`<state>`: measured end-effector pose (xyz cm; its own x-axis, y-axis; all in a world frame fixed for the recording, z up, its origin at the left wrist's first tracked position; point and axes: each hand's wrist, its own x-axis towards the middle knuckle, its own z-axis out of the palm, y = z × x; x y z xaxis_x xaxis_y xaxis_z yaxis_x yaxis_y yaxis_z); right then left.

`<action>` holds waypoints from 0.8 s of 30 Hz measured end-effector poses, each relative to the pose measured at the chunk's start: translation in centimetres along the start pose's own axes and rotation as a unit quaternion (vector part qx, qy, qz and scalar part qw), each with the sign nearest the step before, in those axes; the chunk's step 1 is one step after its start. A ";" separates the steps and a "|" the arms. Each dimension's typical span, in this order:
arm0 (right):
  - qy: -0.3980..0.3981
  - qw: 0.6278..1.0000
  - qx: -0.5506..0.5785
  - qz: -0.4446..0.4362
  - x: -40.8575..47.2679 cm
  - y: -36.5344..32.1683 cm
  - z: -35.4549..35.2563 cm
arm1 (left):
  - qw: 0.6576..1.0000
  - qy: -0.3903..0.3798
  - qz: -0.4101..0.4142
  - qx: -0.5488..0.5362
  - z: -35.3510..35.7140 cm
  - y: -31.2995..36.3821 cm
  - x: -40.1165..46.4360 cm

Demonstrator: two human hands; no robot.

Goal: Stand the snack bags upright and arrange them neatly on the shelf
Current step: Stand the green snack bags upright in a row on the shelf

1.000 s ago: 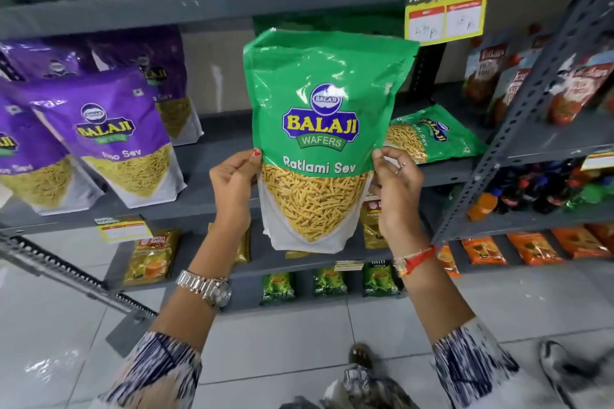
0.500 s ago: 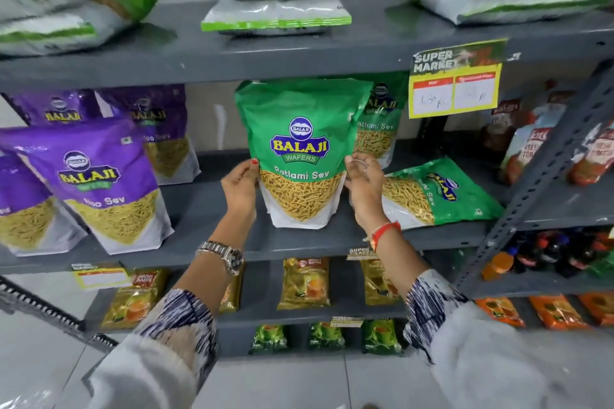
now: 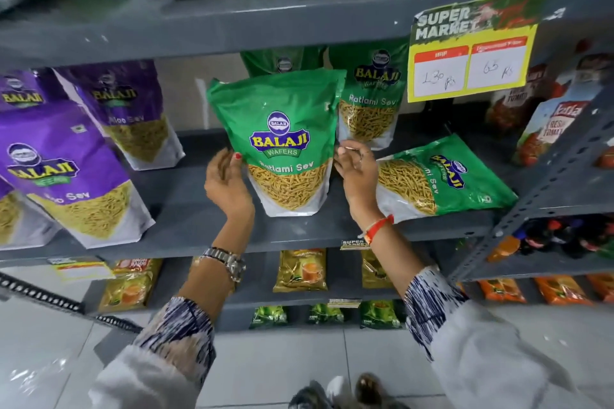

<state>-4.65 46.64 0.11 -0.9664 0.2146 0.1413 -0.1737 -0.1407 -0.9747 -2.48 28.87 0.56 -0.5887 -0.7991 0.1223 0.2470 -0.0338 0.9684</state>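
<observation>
A green Ratlami Sev bag (image 3: 282,129) stands upright on the grey middle shelf (image 3: 199,219), its base on the shelf. My left hand (image 3: 227,184) holds its left edge, thumb on the front. At the bag's right edge, my right hand (image 3: 355,176) pinches it with the fingertips. Behind it stand two more green bags (image 3: 368,100), one mostly hidden. Another green bag (image 3: 442,183) lies flat on the shelf to the right, touching my right wrist. Purple Aloo Sev bags (image 3: 66,176) stand at the left.
The shelf above (image 3: 232,20) carries flat white-and-green bags and a yellow price tag (image 3: 471,46). A slotted upright (image 3: 548,183) borders the right side, with tomato packs and bottles beyond. Lower shelves hold small gold and green packets. Bare shelf lies between the purple bags and the held bag.
Both hands carried the green bag from mid-air in front of the shelf down and back onto the middle shelf, where it now stands. The camera has moved closer.
</observation>
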 end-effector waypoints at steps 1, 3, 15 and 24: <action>0.031 0.999 0.028 0.000 -0.2 0.0 -0.8 | 0.999 0.028 0.041 0.006 0.3 0.1 -1.1; 0.109 0.990 0.093 0.010 -0.7 -0.4 -2.7 | 0.992 0.052 0.109 0.019 1.0 0.2 -3.2; 0.356 0.887 0.138 0.260 -2.7 2.6 -13.7 | 0.864 -0.430 0.147 0.216 15.2 -1.8 -11.6; 0.262 0.886 0.160 0.347 -3.4 2.1 -15.0 | 0.692 -0.566 -0.001 0.448 22.6 -5.1 -7.7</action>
<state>1.13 60.08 -5.00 -0.6551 0.3779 -0.6543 0.3020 -0.6629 -0.6852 -16.59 48.79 -0.37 -0.9393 0.2005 -0.2785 -0.0321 0.7567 0.6530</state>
